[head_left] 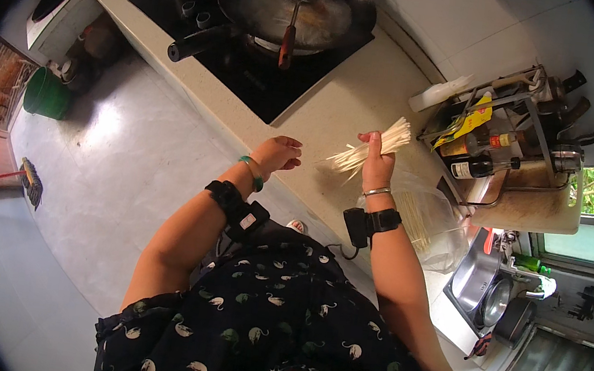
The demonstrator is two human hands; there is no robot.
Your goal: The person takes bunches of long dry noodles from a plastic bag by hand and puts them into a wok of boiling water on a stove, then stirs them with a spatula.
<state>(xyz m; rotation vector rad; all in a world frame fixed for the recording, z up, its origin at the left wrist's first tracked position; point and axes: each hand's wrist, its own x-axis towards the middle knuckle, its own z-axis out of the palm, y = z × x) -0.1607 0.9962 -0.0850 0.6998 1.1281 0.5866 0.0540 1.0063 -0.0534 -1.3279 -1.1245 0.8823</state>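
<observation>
My right hand (378,162) is closed round a bundle of dried noodles (396,135), pale thin sticks that fan out on both sides of the fist above the countertop. My left hand (278,155) hovers by the counter's front edge, its fingers loosely bent and apart, with nothing visible in it. Beside my right wrist lies a clear plastic bag (447,233) with more noodles (414,218) inside. Beyond my hands a black wok (359,15) holds cloudy, steaming liquid. A utensil with a reddish-brown handle (287,47) rests in the wok, its metal head in the liquid.
The wok sits on a black cooktop (271,97), its long handle (196,43) jutting toward the front left. On the right stand a rack (533,103), dark bottles (481,166), a cutting board (557,214) and a sink (475,274). A green bucket (46,93) is on the floor.
</observation>
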